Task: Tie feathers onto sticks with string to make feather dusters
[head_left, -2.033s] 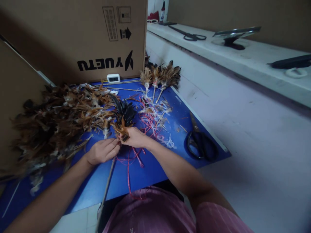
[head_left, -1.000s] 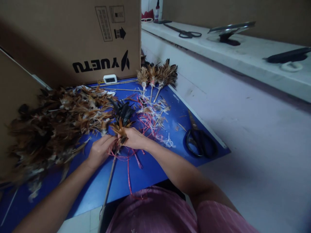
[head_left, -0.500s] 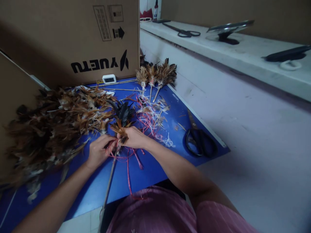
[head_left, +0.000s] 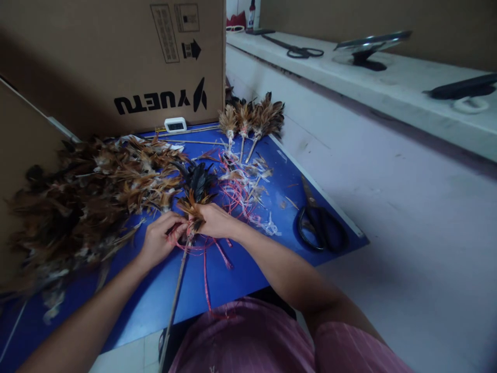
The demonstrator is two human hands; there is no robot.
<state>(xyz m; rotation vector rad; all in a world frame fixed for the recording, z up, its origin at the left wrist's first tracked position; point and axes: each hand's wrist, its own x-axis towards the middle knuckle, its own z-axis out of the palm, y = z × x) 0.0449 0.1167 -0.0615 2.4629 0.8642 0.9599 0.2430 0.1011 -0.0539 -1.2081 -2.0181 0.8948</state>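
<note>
A feather duster (head_left: pixel 199 181) with black and brown feathers lies across the table's near part, its thin stick (head_left: pixel 176 292) slanting down past the front edge. My right hand (head_left: pixel 215 220) is closed round the base of its feathers. At the left of that base, my left hand (head_left: pixel 163 235) pinches red string (head_left: pixel 182 243) with its fingertips. Loops of the string hang below both hands, and one end (head_left: pixel 206 285) trails toward my shirt. Part of the binding is hidden behind my fingers.
A large heap of brown feathers (head_left: pixel 128 176) fills the table's left. Three feather bundles on sticks (head_left: pixel 244 119) lie at the back, near a cardboard box (head_left: pixel 116 57). String scraps (head_left: pixel 240 191) and black scissors (head_left: pixel 320 223) are right of my hands. A ledge (head_left: pixel 407 72) runs along the wall.
My left fingers have shifted slightly at the string, drawing closer together. My right hand keeps its hold on the feather duster. The whole view has moved a little.
</note>
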